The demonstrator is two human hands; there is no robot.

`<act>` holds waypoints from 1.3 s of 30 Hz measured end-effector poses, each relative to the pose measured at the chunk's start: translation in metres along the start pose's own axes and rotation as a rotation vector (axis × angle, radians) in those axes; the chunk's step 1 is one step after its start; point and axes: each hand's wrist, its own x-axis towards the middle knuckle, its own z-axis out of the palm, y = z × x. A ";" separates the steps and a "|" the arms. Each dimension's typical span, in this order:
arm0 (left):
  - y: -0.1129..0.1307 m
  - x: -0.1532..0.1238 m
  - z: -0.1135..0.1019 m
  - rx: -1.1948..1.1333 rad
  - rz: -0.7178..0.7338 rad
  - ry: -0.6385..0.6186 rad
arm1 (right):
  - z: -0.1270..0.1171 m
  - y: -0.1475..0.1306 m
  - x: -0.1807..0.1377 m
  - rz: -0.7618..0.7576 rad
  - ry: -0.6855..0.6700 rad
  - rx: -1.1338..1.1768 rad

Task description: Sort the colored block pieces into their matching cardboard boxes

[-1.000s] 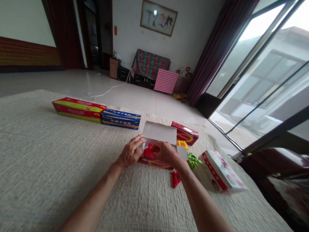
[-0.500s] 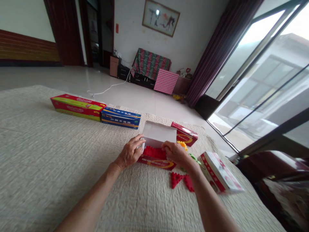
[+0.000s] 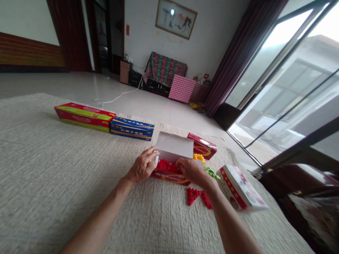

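An open red box (image 3: 169, 177) with a raised white lid (image 3: 174, 146) lies on the cream quilt (image 3: 66, 169). Red toothed plastic pieces (image 3: 166, 165) fill it. My left hand (image 3: 141, 168) grips the box's left end, fingers curled round it. My right hand (image 3: 191, 170) rests over the box's right part, fingers bent down onto the red pieces. Beside my right wrist lie red triangular pieces (image 3: 196, 196) on the quilt. A yellow piece (image 3: 199, 158) and a green piece (image 3: 211, 172) sit just right of the box.
A long red-and-yellow box (image 3: 84, 116) and a blue box (image 3: 131, 129) lie at the quilt's far edge. A red box (image 3: 202, 146) sits behind the open one. A white-and-red box (image 3: 239, 188) lies tilted at the right. Glass doors stand at the right.
My right hand has settled on the box's right part, pressing the red pieces flat inside. The red triangular pieces by my wrist now show fully. My left hand has stayed put.
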 end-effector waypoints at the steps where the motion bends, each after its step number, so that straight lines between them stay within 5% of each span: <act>1: 0.000 0.000 0.000 0.001 0.001 0.000 | 0.000 0.001 0.000 0.003 -0.005 -0.001; 6: -0.001 -0.001 0.001 0.024 0.013 0.005 | 0.001 0.000 0.000 -0.004 0.012 0.002; 11: -0.003 0.000 0.001 0.045 0.023 0.002 | -0.013 -0.002 -0.018 -0.038 0.170 0.084; 15: -0.005 0.000 0.001 0.044 0.031 -0.009 | -0.021 0.007 -0.063 0.041 0.386 0.217; 19: -0.006 0.000 0.000 0.045 0.020 -0.017 | -0.002 0.033 -0.122 0.208 0.509 0.192; 26: -0.009 0.000 0.000 0.060 0.026 -0.033 | 0.036 0.069 -0.165 0.212 0.323 0.086; 39: -0.005 0.001 -0.003 0.088 0.033 -0.043 | 0.026 0.075 -0.150 0.183 0.095 0.029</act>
